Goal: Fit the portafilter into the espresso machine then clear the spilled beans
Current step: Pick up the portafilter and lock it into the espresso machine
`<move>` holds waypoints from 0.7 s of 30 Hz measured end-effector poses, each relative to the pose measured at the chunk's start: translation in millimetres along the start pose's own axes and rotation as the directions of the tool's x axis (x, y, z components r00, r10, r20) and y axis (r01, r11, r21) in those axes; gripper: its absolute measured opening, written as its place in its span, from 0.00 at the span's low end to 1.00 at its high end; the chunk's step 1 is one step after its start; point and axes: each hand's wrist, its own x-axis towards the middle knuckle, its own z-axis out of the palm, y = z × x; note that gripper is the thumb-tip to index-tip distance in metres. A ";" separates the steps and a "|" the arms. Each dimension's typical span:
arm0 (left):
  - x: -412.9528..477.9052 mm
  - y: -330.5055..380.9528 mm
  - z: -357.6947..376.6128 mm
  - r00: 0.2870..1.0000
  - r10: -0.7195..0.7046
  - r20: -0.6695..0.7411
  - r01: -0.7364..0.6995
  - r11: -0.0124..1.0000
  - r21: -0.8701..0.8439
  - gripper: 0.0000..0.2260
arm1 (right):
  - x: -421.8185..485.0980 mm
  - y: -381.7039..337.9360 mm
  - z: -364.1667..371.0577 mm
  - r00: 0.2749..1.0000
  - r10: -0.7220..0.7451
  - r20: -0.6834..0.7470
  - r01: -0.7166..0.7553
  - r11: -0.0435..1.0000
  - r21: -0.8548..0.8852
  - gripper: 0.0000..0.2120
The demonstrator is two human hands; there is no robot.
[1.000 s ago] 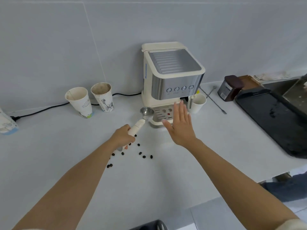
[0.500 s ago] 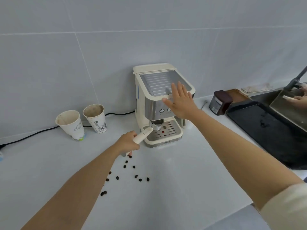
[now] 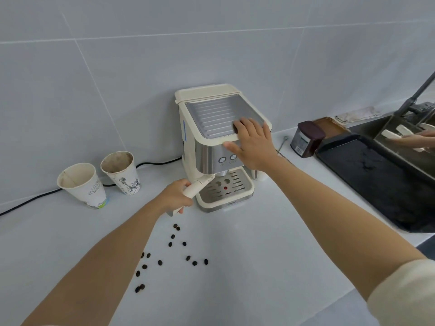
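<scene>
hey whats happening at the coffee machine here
A person is fitting the portafilter into the espresso machine. Their left hand grips the cream handle, with the head up under the front of the machine, while the right hand presses on the machine's top front corner to steady it. Whether it is locked in cannot be seen. Spilled coffee beans lie scattered on the white counter, uncleared. Two used paper cups stand to the left.

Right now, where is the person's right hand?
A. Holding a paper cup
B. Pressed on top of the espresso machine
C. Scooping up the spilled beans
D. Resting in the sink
B: the right hand lies spread on the top front edge of the espresso machine, while the left hand grips the portafilter handle.
</scene>
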 end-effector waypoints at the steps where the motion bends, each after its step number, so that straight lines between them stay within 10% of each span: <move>1: 2.0 1.0 -0.9 1.000 0.003 0.004 -0.003 1.000 0.000 0.16 | 0.2 0.5 0.7 1.000 0.001 -0.004 -0.001 1.000 0.003 0.30; 21: 22.2 22.5 -17.4 0.997 0.075 0.016 -0.076 0.996 0.053 0.16 | -0.4 0.8 8.1 0.999 0.012 -0.050 -0.013 1.000 -0.020 0.35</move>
